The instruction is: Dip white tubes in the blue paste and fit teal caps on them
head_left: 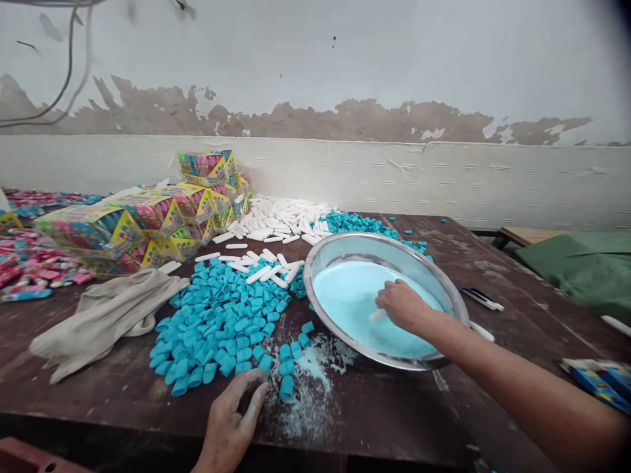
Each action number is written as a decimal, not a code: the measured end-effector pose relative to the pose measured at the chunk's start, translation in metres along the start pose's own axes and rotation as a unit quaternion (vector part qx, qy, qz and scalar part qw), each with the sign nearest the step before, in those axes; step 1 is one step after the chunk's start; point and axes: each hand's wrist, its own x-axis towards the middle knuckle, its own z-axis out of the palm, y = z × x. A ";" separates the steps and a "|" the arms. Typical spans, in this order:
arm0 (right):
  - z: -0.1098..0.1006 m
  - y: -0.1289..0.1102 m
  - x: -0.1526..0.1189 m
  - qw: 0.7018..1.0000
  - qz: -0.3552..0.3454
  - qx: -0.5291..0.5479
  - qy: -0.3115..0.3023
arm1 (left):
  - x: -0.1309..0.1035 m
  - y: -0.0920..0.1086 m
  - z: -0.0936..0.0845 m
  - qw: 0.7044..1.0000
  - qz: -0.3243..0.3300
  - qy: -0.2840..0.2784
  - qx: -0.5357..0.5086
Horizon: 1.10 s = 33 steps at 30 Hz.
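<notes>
My right hand (401, 303) reaches into a wide metal bowl (319, 309) of pale blue powder (345, 295). Its fingers are closed on a white plastic tube (378, 315), which touches the powder. Down at the table's front edge, my left hand (234, 417) is curled, thumb and index tips close together and dusted with powder. Whatever it may hold is hidden. It lies beside a heap of blue caps (221, 315), with a few loose caps (286, 386) just to its right. Beyond the heap lie several more white tubes (279, 217).
Spilled powder (310, 394) marks the dark table (394, 420). At left are a beige cloth (108, 315), stacked packs (148, 217) and pink-and-blue pieces (34, 263). A phone-like object (482, 299) sits right of the bowl; green cloth (582, 263) is farther right.
</notes>
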 end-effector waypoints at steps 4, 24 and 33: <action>0.013 -0.010 0.011 0.998 -0.017 0.048 -0.042 | -0.014 -0.014 0.002 0.998 0.023 0.056 0.019; 0.019 -0.030 0.033 0.991 -0.044 0.110 -0.062 | -0.021 -0.020 0.008 0.994 0.039 0.081 0.065; 0.014 -0.013 0.039 0.965 -0.110 0.228 -0.071 | -0.021 -0.016 0.006 0.995 0.037 0.085 0.048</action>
